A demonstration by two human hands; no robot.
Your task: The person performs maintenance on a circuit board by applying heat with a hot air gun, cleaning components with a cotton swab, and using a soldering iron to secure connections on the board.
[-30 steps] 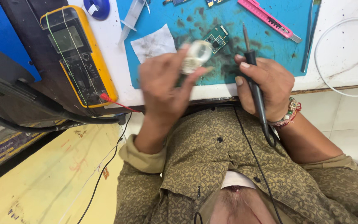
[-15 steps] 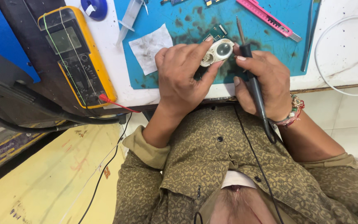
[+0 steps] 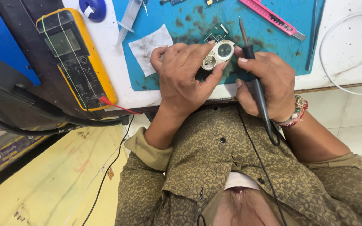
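- We grip the loupe point(image 3: 218, 54) tight in our left hand point(image 3: 185, 77), over the board point(image 3: 215, 33).
- Our right hand point(image 3: 269, 83) closes around the iron point(image 3: 254, 79), tip beside the loupe; we judge inspection before soldering, needing a steady tip.

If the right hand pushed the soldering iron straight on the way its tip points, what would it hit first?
The right hand holds the soldering iron, tip aimed away from the body over the blue mat. Straight on, bare mat comes first, then probably the pink utility knife, though the tip's height is unclear.
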